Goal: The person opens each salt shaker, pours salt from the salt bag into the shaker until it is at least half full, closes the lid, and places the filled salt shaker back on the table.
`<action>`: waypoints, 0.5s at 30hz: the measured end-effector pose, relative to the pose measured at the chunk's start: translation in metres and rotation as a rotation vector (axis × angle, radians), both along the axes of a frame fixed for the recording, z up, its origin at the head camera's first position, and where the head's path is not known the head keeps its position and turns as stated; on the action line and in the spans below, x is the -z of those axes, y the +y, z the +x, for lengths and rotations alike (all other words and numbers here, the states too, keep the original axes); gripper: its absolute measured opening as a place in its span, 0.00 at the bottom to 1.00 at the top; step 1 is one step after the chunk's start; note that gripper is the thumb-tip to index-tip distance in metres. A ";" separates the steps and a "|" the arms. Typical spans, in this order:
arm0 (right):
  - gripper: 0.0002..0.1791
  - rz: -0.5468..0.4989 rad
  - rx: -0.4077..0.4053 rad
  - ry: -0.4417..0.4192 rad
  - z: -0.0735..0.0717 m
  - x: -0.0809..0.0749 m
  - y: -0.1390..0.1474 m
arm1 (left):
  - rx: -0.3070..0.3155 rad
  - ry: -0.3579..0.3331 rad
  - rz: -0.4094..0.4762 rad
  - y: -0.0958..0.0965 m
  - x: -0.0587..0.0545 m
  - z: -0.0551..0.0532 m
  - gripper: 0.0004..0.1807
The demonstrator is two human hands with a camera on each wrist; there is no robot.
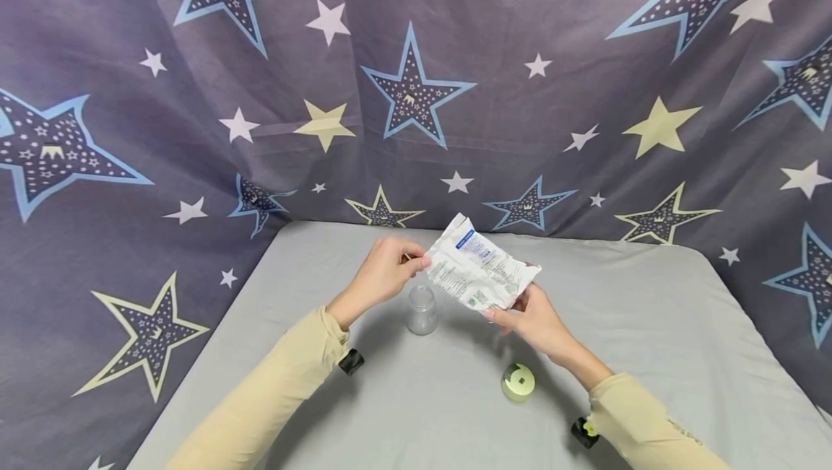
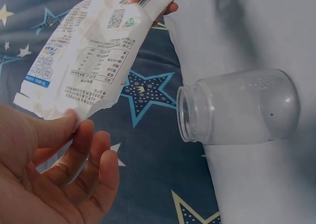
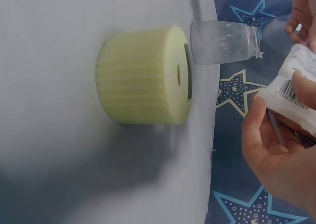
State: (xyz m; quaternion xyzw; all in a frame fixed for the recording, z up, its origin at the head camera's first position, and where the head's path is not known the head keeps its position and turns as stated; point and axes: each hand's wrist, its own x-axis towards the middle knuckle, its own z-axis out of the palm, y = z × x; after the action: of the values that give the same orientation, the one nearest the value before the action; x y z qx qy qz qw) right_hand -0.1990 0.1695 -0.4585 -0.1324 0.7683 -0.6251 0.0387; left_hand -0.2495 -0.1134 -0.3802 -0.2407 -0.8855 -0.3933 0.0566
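Grey table (image 1: 403,412) ends at the starry curtain (image 1: 292,73) at back; the bag's (image 1: 481,264) top corner overlaps that back edge in head view. Wide tabletop runs left and right of the arms. Jar (image 1: 422,313) and cap (image 1: 518,383) sit well in from the visible edges, apart from each other. Jar upright, mouth uncovered, just below the left hand (image 1: 386,271); cap near the right forearm.

Bag is up above the table between the hands, tilted, left end higher. Left hand: thumb and index pinch a corner, other fingers loosely bent. Right hand (image 1: 539,318): clamped on the lower end, thumb in front, fingers behind.

Bag: white, creased, blue label strip, small print, QR code, green mark, barcode. Can't tell if it's torn open. Jar clear, cap pale green, ribbed.

Count: 1 bag, 1 jar, 1 cap, 2 hands.
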 end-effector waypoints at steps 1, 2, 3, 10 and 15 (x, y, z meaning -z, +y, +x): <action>0.32 0.002 0.001 0.000 0.000 0.000 0.000 | 0.003 0.001 0.002 0.000 0.001 0.000 0.07; 0.32 0.004 0.002 0.000 0.000 0.001 0.000 | 0.005 0.002 0.004 -0.001 0.002 0.000 0.07; 0.32 0.005 0.001 0.002 -0.001 0.001 0.000 | 0.008 0.003 0.005 -0.002 0.003 0.000 0.07; 0.32 -0.002 0.015 -0.002 -0.001 0.001 0.000 | -0.006 -0.010 -0.003 -0.004 0.009 0.000 0.08; 0.32 0.007 0.031 -0.008 0.001 0.000 -0.001 | -0.009 -0.030 0.009 -0.005 0.012 0.001 0.07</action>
State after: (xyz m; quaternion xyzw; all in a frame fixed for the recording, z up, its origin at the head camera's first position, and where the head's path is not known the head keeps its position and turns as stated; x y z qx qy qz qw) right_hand -0.1983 0.1686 -0.4583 -0.1178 0.7724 -0.6233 0.0327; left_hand -0.2481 -0.1189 -0.3921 -0.2304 -0.8855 -0.4008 0.0462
